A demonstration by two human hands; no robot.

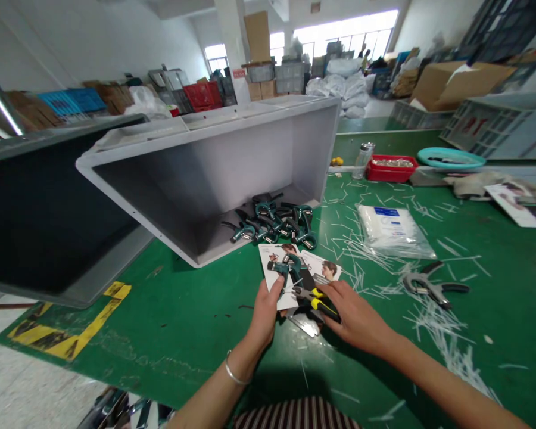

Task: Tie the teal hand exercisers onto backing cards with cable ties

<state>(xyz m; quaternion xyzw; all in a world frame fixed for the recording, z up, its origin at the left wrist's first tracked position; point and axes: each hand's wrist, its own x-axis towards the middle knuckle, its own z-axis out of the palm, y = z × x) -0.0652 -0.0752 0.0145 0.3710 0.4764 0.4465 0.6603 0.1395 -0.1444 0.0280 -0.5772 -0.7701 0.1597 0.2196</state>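
Note:
My left hand (pixel 263 316) is closed on a white printed card (pixel 267 255), its thumb on the front. A dark green hand grip strengthener (pixel 291 266) lies against that card. My right hand (pixel 355 313) grips pliers (pixel 319 302) with yellow-and-black handles, their jaws at the card's lower part beside my left thumb. Whether the jaws are closed on anything is too small to tell. Behind the pliers shows a second printed card (pixel 329 269). Just beyond, several green and black hand grip strengtheners (pixel 272 223) are heaped at the mouth of a tipped grey bin (pixel 232 161).
Cut white plastic strips (pixel 446 339) litter the green table (pixel 196 322). On the right are a bag of white ties (pixel 393 232), a grey hand grip strengthener (pixel 435 286), a red tray (pixel 390 173) of small parts and a turquoise dish (pixel 451 158). A dark bin (pixel 49 220) stands left.

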